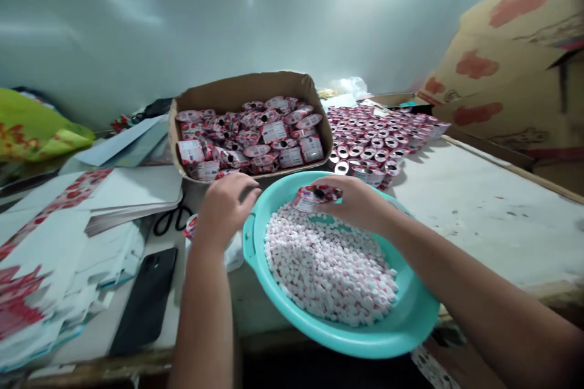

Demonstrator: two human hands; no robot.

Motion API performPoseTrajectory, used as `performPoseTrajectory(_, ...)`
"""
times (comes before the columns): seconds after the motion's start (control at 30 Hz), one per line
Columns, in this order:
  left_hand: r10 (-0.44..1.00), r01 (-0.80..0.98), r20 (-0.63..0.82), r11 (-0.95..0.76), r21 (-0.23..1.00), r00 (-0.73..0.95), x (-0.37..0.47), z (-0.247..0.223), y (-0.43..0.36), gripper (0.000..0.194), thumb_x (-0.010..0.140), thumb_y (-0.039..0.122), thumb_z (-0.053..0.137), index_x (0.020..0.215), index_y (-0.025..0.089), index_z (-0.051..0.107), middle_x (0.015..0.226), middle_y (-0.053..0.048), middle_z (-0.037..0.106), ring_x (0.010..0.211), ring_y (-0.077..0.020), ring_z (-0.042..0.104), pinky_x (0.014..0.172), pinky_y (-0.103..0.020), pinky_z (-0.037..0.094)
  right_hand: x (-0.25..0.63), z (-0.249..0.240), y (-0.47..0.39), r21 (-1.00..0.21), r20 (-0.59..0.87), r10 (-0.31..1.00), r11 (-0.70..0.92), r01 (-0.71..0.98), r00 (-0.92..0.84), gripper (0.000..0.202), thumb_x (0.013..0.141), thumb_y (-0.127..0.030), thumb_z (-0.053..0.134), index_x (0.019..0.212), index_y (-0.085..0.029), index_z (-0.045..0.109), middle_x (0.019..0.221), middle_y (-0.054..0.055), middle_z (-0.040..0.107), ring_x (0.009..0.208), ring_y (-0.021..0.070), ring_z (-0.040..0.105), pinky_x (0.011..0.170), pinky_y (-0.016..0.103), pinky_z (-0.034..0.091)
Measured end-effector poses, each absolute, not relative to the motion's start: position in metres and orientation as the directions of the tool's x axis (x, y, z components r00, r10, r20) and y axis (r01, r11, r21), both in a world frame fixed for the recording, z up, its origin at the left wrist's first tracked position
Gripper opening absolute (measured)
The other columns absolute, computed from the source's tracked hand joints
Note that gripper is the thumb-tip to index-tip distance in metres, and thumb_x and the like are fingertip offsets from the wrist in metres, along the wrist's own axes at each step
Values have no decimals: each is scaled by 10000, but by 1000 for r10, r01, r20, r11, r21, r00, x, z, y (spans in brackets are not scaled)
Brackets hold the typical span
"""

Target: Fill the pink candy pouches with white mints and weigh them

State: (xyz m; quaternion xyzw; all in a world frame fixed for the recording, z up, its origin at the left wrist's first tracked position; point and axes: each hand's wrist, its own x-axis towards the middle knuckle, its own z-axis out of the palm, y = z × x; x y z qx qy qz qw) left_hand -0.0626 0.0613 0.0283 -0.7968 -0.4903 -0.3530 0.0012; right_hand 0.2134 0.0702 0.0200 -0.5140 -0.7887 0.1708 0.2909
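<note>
Head view: our right hand (356, 202) has a red-and-white printed sleeve (306, 199) pinched between thumb and fingers, fingers closed in on it, dark hole facing us. Sleeve is over the back part of a turquoise basin (347, 345), just above the pellets; can't tell if it touches them. Our left hand (229, 203) is by the basin's left rim, fingers loosely curled, thumb apart from them, nothing seen in its grip. Can't tell if it touches the rim.

Basin sits at the front edge of the bench (479, 213), its near rim reaching past that edge. Inside we've got a heap of small white-and-pink pellets (328, 273), turquoise wall bare around it.

Behind the basin, toward the bench's back edge: cardboard box (249, 84) filled with printed packs (274, 134) lying at mixed angles. Right of the box, also at the back, a dense block of ring-shaped rolls (371, 149), holes facing up and toward us.

Left end of bench: black phone (145, 301) near the front edge, black-handled scissors (176, 220) behind it, white sheets (137, 191) stacked alongside. Yellow-green bag (36, 124) at the back left corner. Large carton (502, 73) with red marks stands at the right edge.
</note>
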Motion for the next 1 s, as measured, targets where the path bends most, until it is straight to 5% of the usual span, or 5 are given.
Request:
performPoseTrajectory(0.17,903,750,401,-158,642,-154,-151,30,43,472,798,509,719,1177,237,648,1257,-81,641,1164,-281,621,1000,-427,503,215,22,71,-591,216,936,353,726,-279,394,774,-418,728,1113,-219,733,1003,43,742,863,225,667,766,336,503)
performPoseTrajectory(0.4,986,703,135,-24,711,-102,-190,-8,38,750,678,551,782,1323,227,577,1368,-105,614,1256,-308,583,1057,-425,481,216,14,75,-462,315,892,442,769,-323,410,774,-468,742,1088,-204,749,1059,79,686,907,239,644,824,368,506)
performPoseTrajectory(0.5,996,789,55,20,614,-69,-179,-13,41,555,676,425,787,1189,239,680,1216,-67,706,1092,-300,663,967,-395,516,207,18,70,-331,472,797,557,762,-377,373,823,-447,716,1091,-188,741,1059,80,652,926,236,638,840,369,510)
performPoseTrajectory(0.77,714,815,570,2,579,-406,-185,-11,46,355,795,279,703,1136,185,689,1118,-86,724,1057,-252,663,959,-346,510,92,57,85,-285,387,547,836,468,-742,370,878,-436,655,1178,-225,700,1117,87,654,975,251,647,805,366,533)
performPoseTrajectory(1.0,638,768,586,13,640,-499,-203,-23,45,527,814,296,710,1312,164,596,1220,-106,706,1111,-256,664,985,-351,535,-31,-4,117,-388,370,479,858,336,-796,319,752,-456,627,989,-286,759,993,109,707,954,337,685,876,482,552)
